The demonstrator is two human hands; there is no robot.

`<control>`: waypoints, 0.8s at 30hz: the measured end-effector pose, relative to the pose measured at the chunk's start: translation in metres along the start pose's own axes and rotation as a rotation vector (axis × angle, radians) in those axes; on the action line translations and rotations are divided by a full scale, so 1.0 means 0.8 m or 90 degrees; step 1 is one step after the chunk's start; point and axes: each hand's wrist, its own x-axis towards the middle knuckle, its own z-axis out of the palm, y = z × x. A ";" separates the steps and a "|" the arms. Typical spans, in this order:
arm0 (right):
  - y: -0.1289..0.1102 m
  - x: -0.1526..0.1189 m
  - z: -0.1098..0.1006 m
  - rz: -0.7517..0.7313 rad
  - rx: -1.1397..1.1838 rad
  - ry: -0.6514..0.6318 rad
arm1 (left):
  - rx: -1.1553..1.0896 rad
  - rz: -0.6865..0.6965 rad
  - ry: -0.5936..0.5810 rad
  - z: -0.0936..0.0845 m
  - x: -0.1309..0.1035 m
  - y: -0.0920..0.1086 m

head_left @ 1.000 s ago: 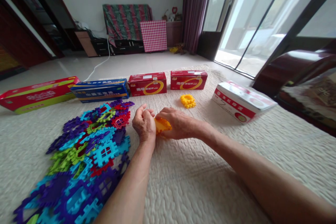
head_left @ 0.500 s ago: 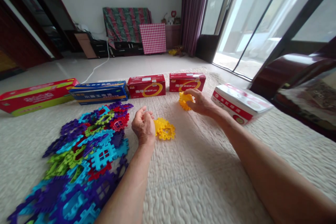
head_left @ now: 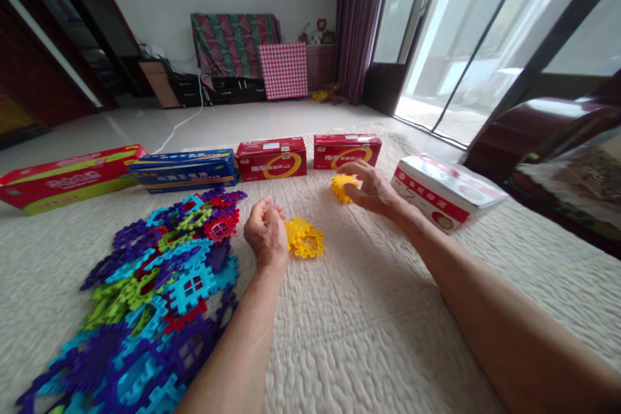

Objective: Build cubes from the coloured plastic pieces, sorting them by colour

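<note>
hands: just two, left hand (head_left: 266,233) and right hand (head_left: 372,187)
boxes (head_left: 272,160): five lol, one long red-green, one blue, two matching red, one white-red
yellow clumps (head_left: 309,244): two
mixed-colour heap (head_left: 191,288): one, way too tangled to count its pieces
cloths (head_left: 284,71): two, one checked, one striped
</note>
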 end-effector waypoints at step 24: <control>-0.112 -0.017 0.044 -0.168 0.061 -0.316 | -0.088 -0.048 0.018 -0.001 0.003 0.007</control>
